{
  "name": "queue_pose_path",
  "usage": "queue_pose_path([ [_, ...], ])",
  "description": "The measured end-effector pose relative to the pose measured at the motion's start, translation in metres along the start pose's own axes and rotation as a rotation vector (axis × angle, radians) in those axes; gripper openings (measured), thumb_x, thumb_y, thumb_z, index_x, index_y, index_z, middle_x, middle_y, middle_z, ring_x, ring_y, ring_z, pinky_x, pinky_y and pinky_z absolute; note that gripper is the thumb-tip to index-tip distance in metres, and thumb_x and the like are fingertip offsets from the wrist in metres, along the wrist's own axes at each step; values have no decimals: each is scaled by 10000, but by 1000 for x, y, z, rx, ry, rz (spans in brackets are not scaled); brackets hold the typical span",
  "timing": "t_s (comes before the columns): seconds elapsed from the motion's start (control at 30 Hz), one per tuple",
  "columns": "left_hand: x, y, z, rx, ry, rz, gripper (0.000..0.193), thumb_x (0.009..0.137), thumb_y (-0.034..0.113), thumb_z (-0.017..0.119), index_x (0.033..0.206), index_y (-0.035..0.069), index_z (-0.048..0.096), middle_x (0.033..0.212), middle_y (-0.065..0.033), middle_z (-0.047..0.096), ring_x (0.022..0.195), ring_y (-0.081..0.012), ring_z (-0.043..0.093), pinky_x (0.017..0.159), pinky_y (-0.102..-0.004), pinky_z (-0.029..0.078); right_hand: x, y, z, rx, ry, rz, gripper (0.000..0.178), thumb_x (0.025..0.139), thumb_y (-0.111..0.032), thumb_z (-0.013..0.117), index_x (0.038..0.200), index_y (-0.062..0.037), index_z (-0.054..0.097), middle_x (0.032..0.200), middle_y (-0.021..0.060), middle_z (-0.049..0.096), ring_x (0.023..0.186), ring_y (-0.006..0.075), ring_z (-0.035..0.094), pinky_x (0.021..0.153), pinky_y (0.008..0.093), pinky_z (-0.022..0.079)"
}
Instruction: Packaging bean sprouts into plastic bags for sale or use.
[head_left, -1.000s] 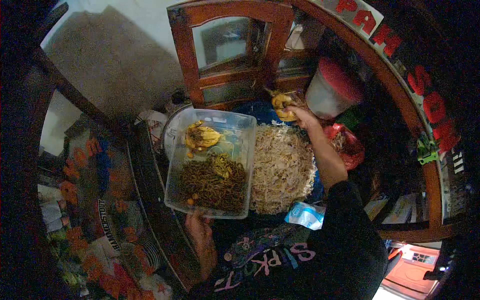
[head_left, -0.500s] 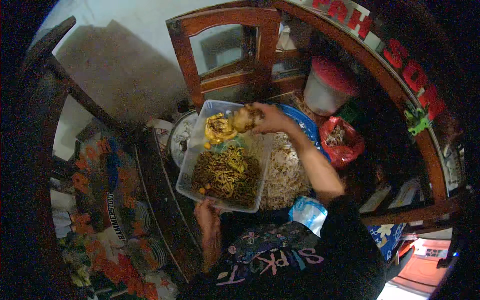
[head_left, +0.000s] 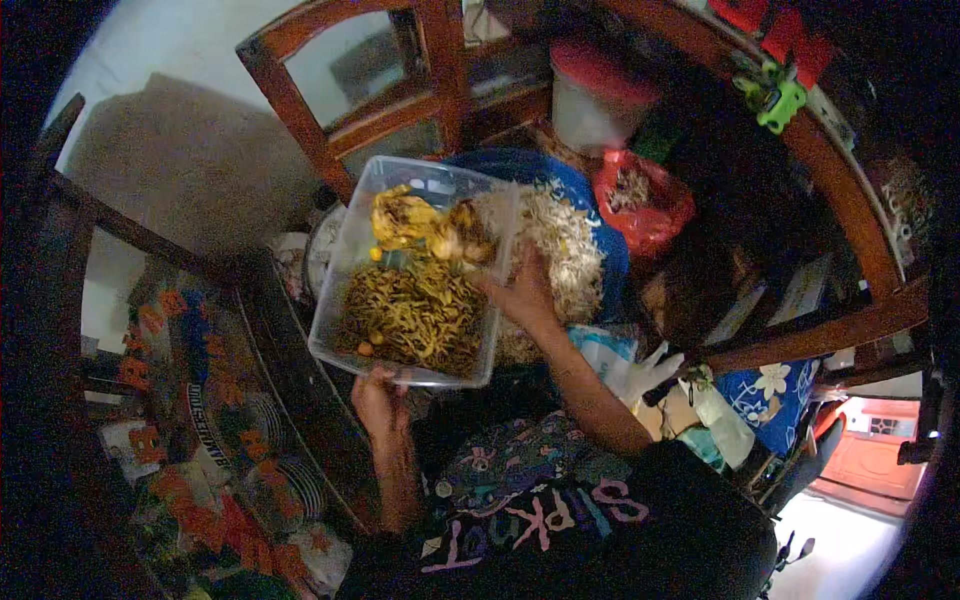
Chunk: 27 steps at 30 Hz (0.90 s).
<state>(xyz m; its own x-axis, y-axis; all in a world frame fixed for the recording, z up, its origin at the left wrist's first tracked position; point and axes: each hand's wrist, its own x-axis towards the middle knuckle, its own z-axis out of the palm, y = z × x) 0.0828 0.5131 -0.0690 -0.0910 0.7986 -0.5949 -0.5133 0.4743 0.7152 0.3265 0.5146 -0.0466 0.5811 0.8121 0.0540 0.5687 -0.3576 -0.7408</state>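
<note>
A: Your left hand (head_left: 378, 398) is under the near edge of the clear plastic tub (head_left: 345, 262). Fingers curled onto the rim and base, gripping it. Tub is rectangular, thin-walled, see-through, rounded corners.

B: What's in it?

A: Just past your left fingertips: a tangled heap of dark yellow-brown noodles (head_left: 412, 315), stringy and glossy. Beyond that, at the far end, yellow crinkled pieces (head_left: 400, 215) and a lumpy browned piece (head_left: 463, 230), fried look. Can't tell what exactly.

B: Right hand?

A: Your right hand (head_left: 522, 292) is at the tub's right wall, palm down, fingers bent and reaching over the rim toward the browned piece. Can't tell whether they're pinching anything; fingertips are blurred against the food.

B: What's around it?

A: Directly right of your right fingers: a mound of pale thin noodles (head_left: 560, 240), fine and dry-looking, in a round blue basin (head_left: 600, 200). Further right, a crumpled red plastic bag (head_left: 645, 200), shiny, open on top. Beyond the fingers, a white bucket with red lid (head_left: 600, 95), cylindrical. Wooden frame with glass panes (head_left: 380, 90) past the tub's far end, reddish varnish.

B: Tub resting on anything?

A: Its near end is in your left hand; the far end, can't tell.
</note>
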Motion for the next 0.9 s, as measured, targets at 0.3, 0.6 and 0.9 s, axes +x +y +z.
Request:
queue_pose_path([
  [0.3,-39,29,37,-31,-112,14,183,762,-49,536,916,33,479,690,-34,450,511,-151,448,491,-298,403,-60,46,0,744,-199,369,564,796,-9,616,1317,-34,401,1180,99,510,1094,193,480,939,341,391],
  [0.6,-24,83,176,270,-361,2,134,825,-14,559,757,80,490,769,-32,549,660,-100,534,535,-273,495,-1,-4,-88,948,275,160,327,784,58,546,1094,-45,523,963,23,562,892,124,532,821,294,435],
  [0.9,100,49,391,424,-1112,37,211,831,181,637,947,8,604,821,-61,592,720,-157,599,639,-312,568,119,-38,-149,933,830,149,189,779,12,587,800,-116,450,709,-30,411,613,84,401,554,244,343],
])
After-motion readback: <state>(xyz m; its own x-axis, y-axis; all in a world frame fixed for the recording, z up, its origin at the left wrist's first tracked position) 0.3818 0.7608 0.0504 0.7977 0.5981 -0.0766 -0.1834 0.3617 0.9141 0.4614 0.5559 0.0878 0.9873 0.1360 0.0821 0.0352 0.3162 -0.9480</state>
